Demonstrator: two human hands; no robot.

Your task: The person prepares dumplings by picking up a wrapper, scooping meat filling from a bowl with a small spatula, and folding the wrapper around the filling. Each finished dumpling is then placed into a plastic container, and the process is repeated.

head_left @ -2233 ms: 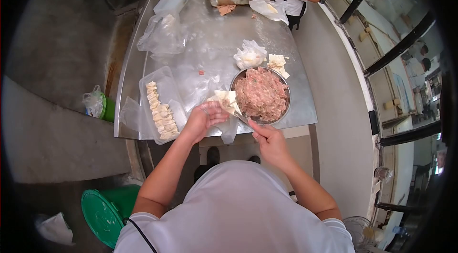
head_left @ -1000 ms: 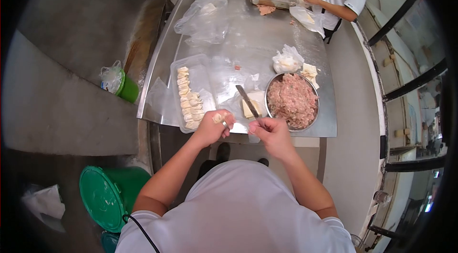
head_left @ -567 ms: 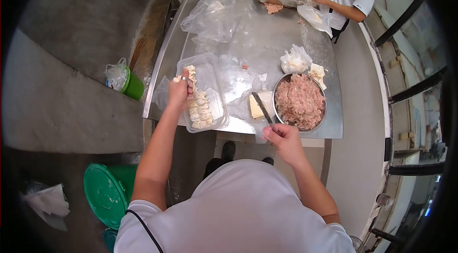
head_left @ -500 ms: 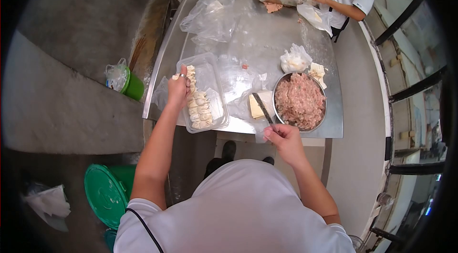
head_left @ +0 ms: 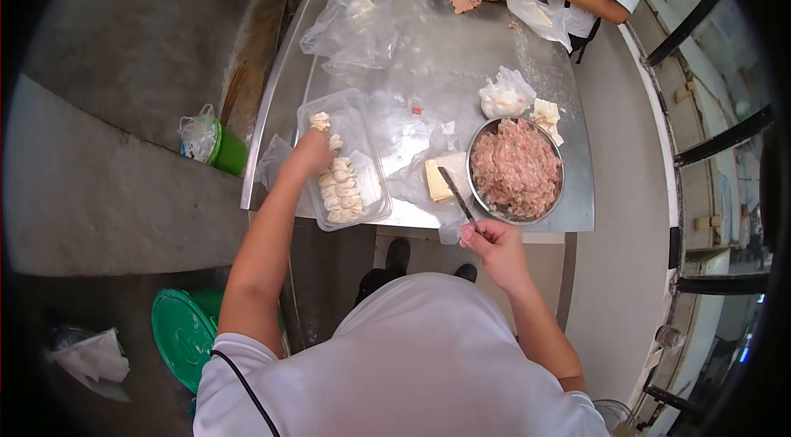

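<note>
Head view showed the left hand (head_left: 311, 150) curled low over the clear tray (head_left: 367, 120) of folded dumplings (head_left: 339, 186) near the steel table (head_left: 461, 66)'s near-left edge; whether it gripped one could not be told. The right hand (head_left: 494, 241), just off the near edge, pinched a knife (head_left: 455, 194) beside the bowl of minced filling (head_left: 515, 168). Bare steel lay open farther back.
</note>
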